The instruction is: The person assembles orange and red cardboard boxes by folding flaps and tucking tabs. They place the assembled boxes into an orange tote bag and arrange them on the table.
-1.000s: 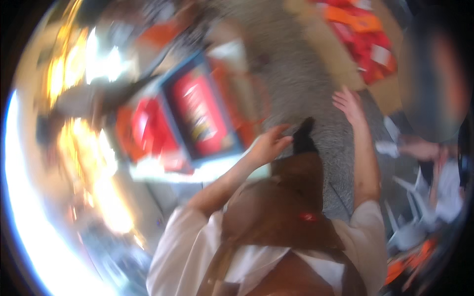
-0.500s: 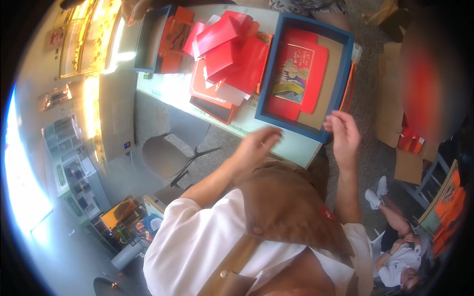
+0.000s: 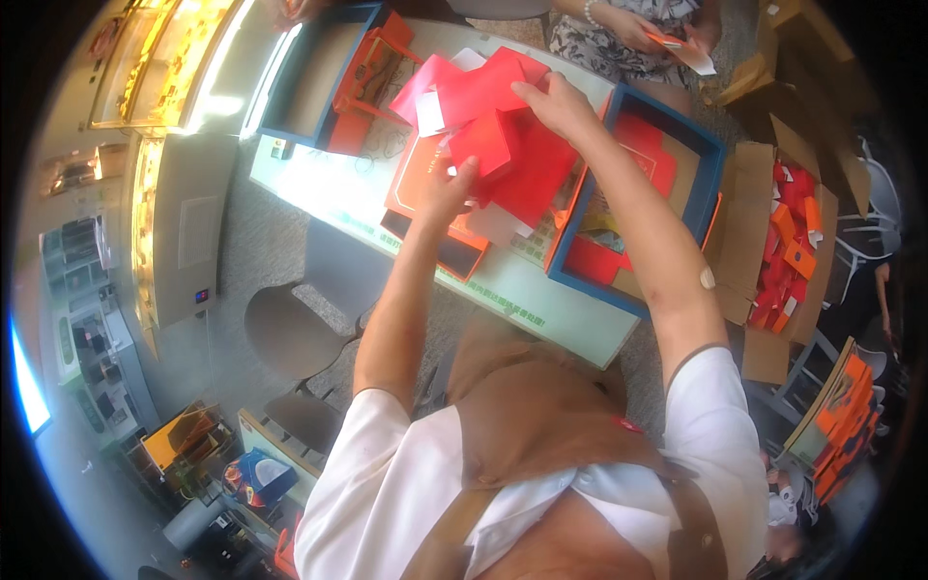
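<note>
My left hand [image 3: 449, 188] grips the near left edge of a pile of folded red card pieces [image 3: 488, 145] on the table. At the pile's far right, my right hand [image 3: 559, 101] pinches a red card piece [image 3: 507, 79] between thumb and fingers. White undersides show among the folds. Beneath the pile lies an orange-red box [image 3: 411, 184], partly covered. To the right stands an open blue box [image 3: 712, 174] with a flat red printed card [image 3: 657, 159] inside. My right forearm crosses over this box and hides part of it.
Another blue box [image 3: 275, 92] and orange pieces [image 3: 372, 77] occupy the table's left end. Across the table, another person's hand [image 3: 633, 31] holds an orange-and-white card. A cardboard carton [image 3: 742, 232] full of red and orange pieces stands right; a grey chair [image 3: 290, 333] stands left.
Both my hands have moved forward from the table's near edge onto the red card pile and closed on it. The view has shifted, showing more of the person opposite and the carton.
</note>
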